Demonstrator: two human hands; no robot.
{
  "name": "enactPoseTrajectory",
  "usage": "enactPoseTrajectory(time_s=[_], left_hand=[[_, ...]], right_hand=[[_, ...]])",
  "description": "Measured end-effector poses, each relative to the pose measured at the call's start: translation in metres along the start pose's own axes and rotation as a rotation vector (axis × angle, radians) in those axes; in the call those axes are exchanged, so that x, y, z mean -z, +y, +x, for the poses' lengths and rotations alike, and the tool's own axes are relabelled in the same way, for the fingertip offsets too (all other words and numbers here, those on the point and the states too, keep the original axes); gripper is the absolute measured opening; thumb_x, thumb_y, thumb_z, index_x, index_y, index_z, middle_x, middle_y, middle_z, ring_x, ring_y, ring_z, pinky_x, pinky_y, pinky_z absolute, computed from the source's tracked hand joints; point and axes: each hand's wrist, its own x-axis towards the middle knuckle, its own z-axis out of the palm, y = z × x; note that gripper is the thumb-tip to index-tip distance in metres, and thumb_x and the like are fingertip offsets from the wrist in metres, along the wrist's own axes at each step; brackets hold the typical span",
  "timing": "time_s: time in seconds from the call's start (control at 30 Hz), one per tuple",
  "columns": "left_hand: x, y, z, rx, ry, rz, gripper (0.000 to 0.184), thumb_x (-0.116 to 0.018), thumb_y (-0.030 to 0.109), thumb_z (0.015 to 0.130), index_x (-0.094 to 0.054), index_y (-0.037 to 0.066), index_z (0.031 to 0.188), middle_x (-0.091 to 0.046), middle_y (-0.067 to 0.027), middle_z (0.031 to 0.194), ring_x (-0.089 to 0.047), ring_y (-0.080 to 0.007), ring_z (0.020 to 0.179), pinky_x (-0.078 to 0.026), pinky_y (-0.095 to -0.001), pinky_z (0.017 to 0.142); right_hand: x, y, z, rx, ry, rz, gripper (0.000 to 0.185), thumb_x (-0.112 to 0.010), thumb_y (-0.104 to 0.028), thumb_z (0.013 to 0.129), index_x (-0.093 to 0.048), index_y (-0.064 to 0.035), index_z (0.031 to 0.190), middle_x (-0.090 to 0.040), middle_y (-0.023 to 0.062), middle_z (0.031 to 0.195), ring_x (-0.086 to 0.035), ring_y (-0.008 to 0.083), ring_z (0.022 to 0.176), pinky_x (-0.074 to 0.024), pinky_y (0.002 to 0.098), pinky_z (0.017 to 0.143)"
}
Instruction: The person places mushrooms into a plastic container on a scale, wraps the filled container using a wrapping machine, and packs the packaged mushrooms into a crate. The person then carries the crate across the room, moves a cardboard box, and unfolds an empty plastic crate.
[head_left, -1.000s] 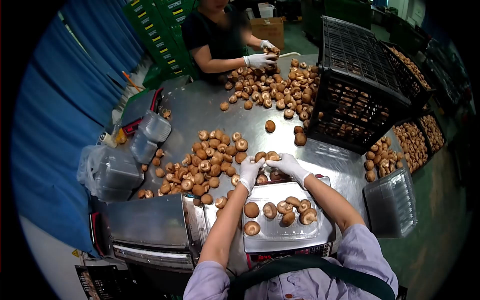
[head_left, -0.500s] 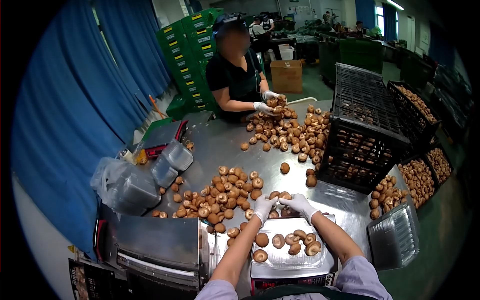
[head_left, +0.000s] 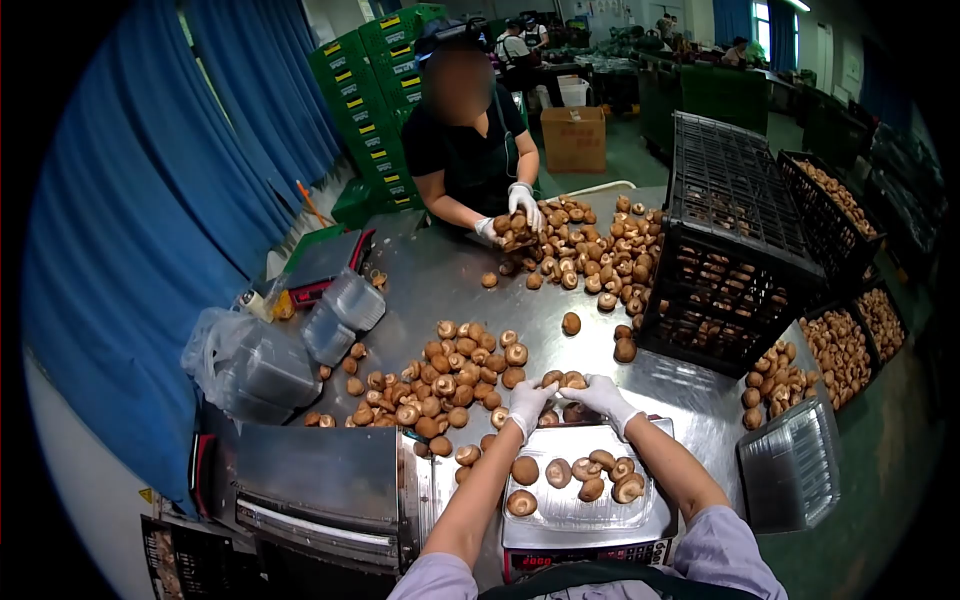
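My left hand (head_left: 530,405) and my right hand (head_left: 603,401), both in white gloves, are close together at the far end of a clear plastic tray (head_left: 560,512). Their fingers are curled round brown mushrooms (head_left: 564,380), which show between and above the fingertips. More mushrooms under the hands are partly hidden. Several mushrooms (head_left: 588,468) lie in the tray, some stem up and some cap up. The tray rests on a scale (head_left: 520,541) with a lit red display. Left of my hands spreads a loose pile of mushrooms (head_left: 440,385).
Across the metal table (head_left: 420,285), a co-worker's gloved hands (head_left: 510,217) hold mushrooms by a second pile (head_left: 590,255). A black crate (head_left: 725,270) of mushrooms stands right. Stacked clear trays (head_left: 265,375) lie left; another tray (head_left: 790,470) sits at the right edge. A metal machine (head_left: 320,480) is front left.
My hands stay almost in place, holding mushrooms over the tray's far end. The scale's red digits have changed. The co-worker's hands have moved left and lower with mushrooms in them.
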Motion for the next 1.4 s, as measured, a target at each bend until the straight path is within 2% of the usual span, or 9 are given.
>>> enactPoseTrajectory(time_s=[0.17, 0.37, 0.6, 0.73, 0.87, 1.03, 1.17, 1.23, 1.4], left_hand=[[-0.004, 0.029, -0.022, 0.030, -0.126, -0.114, 0.033, -0.062, 0.002, 0.083, -0.059, 0.001, 0.116, -0.063, -0.0039, 0.094, -0.060, -0.0113, 0.075, -0.051, -0.0227, 0.064], [0.001, 0.027, -0.020, -0.106, -0.162, -0.089, 0.042, -0.058, -0.003, 0.082, -0.055, 0.003, 0.124, -0.063, -0.0038, 0.094, -0.059, -0.0112, 0.078, -0.050, -0.0233, 0.067], [0.002, 0.009, -0.007, -0.404, -0.033, 0.210, 0.055, -0.053, -0.006, 0.075, -0.052, 0.008, 0.128, -0.063, -0.0018, 0.092, -0.055, -0.0091, 0.078, -0.047, -0.0223, 0.069], [-0.003, 0.026, -0.022, -0.377, 0.012, 0.263, 0.059, -0.054, -0.002, 0.077, -0.044, 0.009, 0.134, -0.064, -0.0056, 0.099, -0.054, -0.0092, 0.076, -0.046, -0.0221, 0.069], [0.000, -0.011, 0.011, -0.305, 0.024, 0.130, 0.055, -0.056, 0.002, 0.080, -0.042, 0.003, 0.133, -0.056, -0.0147, 0.118, -0.061, -0.0177, 0.091, -0.050, -0.0266, 0.078], [-0.001, 0.009, -0.007, -0.152, -0.043, 0.024, 0.041, -0.058, 0.005, 0.081, -0.053, 0.002, 0.122, -0.061, -0.0040, 0.094, -0.058, -0.0108, 0.072, -0.048, -0.0236, 0.059], [-0.001, 0.020, -0.017, -0.090, -0.106, -0.041, 0.039, -0.060, 0.004, 0.081, -0.054, -0.001, 0.119, -0.061, -0.0050, 0.090, -0.057, -0.0112, 0.070, -0.050, -0.0237, 0.058], [0.001, 0.011, -0.009, -0.141, -0.094, 0.023, 0.035, -0.060, 0.009, 0.081, -0.058, 0.000, 0.115, -0.062, -0.0041, 0.085, -0.057, -0.0108, 0.068, -0.049, -0.0235, 0.062], [0.005, 0.008, -0.003, -0.150, -0.166, 0.032, 0.032, -0.058, 0.010, 0.082, -0.059, -0.002, 0.111, -0.062, -0.0045, 0.085, -0.057, -0.0106, 0.070, -0.047, -0.0226, 0.062]], right_hand=[[-0.002, 0.004, -0.001, 0.091, 0.042, 0.166, 0.056, -0.078, -0.039, 0.067, -0.063, 0.0019, 0.103, -0.067, 0.0131, 0.091, -0.064, 0.0170, 0.083, -0.0499, 0.0284, 0.075], [0.003, 0.003, -0.005, 0.301, -0.086, 0.442, 0.074, -0.078, -0.018, 0.068, -0.044, -0.0072, 0.133, -0.062, 0.0083, 0.108, -0.059, 0.0145, 0.095, -0.0464, 0.0274, 0.085], [0.009, -0.012, -0.017, 0.312, -0.119, 0.519, 0.063, -0.073, -0.007, 0.072, -0.048, -0.0053, 0.129, -0.061, 0.0057, 0.107, -0.058, 0.0120, 0.093, -0.0471, 0.0245, 0.082], [0.012, -0.012, -0.017, 0.311, -0.130, 0.679, 0.063, -0.074, -0.009, 0.072, -0.047, -0.0035, 0.129, -0.061, 0.0066, 0.106, -0.058, 0.0113, 0.093, -0.0473, 0.0239, 0.082], [0.031, -0.003, -0.027, 0.441, 0.010, 0.377, 0.067, -0.076, -0.013, 0.069, -0.047, -0.0054, 0.130, -0.060, 0.0072, 0.109, -0.057, 0.0132, 0.097, -0.0457, 0.0272, 0.088], [0.073, 0.010, -0.101, 0.418, 0.262, 0.166, 0.065, -0.078, -0.021, 0.068, -0.051, -0.0092, 0.125, -0.065, 0.0111, 0.105, -0.062, 0.0170, 0.096, -0.0478, 0.0293, 0.086], [0.103, 0.040, -0.203, 0.123, 0.390, 0.080, 0.064, -0.078, -0.016, 0.067, -0.052, -0.0062, 0.125, -0.063, 0.0103, 0.108, -0.060, 0.0166, 0.099, -0.0474, 0.0286, 0.087], [0.109, 0.073, -0.254, 0.043, 0.386, 0.439, 0.061, -0.077, -0.011, 0.067, -0.052, -0.0019, 0.123, -0.062, 0.0082, 0.108, -0.059, 0.0156, 0.098, -0.0469, 0.0279, 0.086], [0.112, 0.124, -0.362, -0.210, 0.370, 0.473, 0.059, -0.079, -0.011, 0.065, -0.055, 0.0002, 0.118, -0.061, 0.0044, 0.105, -0.056, 0.0130, 0.097, -0.0442, 0.0275, 0.089]])
